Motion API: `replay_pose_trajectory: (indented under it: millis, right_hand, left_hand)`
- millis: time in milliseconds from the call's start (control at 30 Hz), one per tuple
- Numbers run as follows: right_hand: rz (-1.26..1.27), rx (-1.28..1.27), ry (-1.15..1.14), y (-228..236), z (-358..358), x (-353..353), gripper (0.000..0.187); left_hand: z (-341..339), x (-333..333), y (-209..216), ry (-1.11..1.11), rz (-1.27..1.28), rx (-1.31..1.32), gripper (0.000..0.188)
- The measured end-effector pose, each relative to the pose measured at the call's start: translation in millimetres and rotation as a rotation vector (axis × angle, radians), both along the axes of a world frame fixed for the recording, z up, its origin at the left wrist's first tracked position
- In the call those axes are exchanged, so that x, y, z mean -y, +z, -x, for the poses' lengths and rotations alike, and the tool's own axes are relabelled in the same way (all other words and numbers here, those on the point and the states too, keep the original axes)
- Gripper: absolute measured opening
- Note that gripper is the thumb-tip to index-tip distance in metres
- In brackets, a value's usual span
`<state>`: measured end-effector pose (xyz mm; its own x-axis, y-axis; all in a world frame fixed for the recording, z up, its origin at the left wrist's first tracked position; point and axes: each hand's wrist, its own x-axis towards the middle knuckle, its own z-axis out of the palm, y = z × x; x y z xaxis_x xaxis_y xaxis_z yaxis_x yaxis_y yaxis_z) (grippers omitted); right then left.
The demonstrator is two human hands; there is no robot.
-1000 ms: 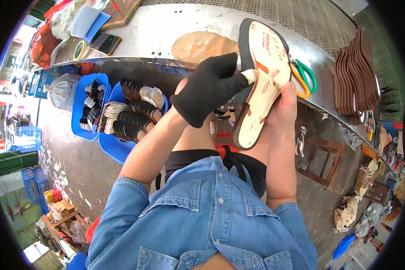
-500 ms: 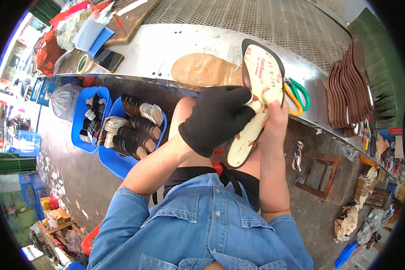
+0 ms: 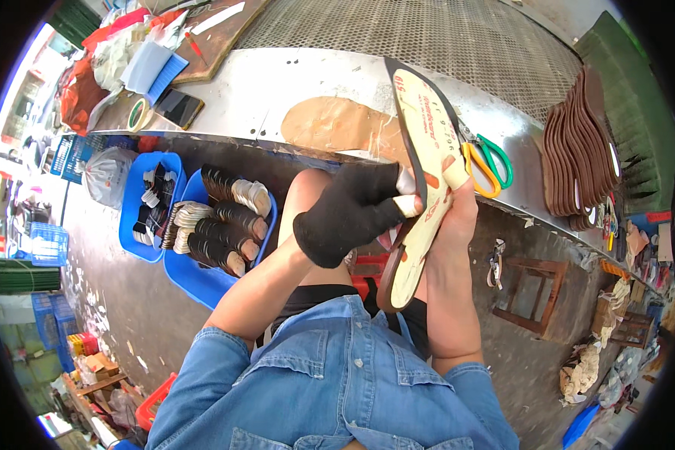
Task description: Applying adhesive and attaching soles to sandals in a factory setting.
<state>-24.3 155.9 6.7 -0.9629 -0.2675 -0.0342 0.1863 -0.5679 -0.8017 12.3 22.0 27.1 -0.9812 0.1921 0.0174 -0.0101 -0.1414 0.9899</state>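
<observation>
A long shoe insole (image 3: 421,142) with a cream underside, dark edge and reddish-brown patches is held up over my lap, tilted, its toe end toward the bench. My right hand (image 3: 457,214) grips its right edge, the taped thumb pressed on the cream face. On the other edge, my left hand (image 3: 349,214) in a black fingerless glove pinches near the middle of the insole; its fingertips are wrapped in pale covers. What the left fingers touch behind the insole is hidden. Scissors (image 3: 495,161) with green and yellow handles lie on the bench just right of the insole.
A metal bench (image 3: 270,86) with a mesh section runs across, bearing a tan worn pad (image 3: 334,127), a phone (image 3: 178,109) and tape roll (image 3: 139,115). Brown soles (image 3: 574,154) stand stacked at right. Blue bins (image 3: 191,274) of shoe parts and a wooden stool (image 3: 551,300) stand below.
The insole has turned more edge-on and its heel end has dropped toward my lap. My left hand has shifted slightly down and left, with its fingers now at the insole's left edge.
</observation>
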Motion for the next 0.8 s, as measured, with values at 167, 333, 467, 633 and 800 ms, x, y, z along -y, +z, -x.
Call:
replay_pose_trajectory:
  millis: [167, 333, 467, 633, 800]
  right_hand:
    - [0.073, 0.029, 0.108, 7, -2, 3, 0.046]
    - [-0.012, 0.037, 0.039, -2, 6, 3, 0.04]
    - [-0.13, 0.009, -0.209, -21, 10, 7, 0.041]
    - [-0.141, -0.23, -0.301, -32, 22, 13, 0.036]
    - [-0.738, -0.746, -0.514, -35, 36, 14, 0.038]
  left_hand:
    - [4, 9, -17, 0.023, -0.093, -0.158, 0.011]
    - [3, 5, -13, 0.046, 0.03, -0.089, 0.016]
    - [1, -1, -9, 0.198, 0.487, -0.144, 0.023]
    - [-17, -21, -30, 0.21, 0.285, -0.222, 0.032]
    - [1, -10, -48, 0.33, 0.247, -0.128, 0.037]
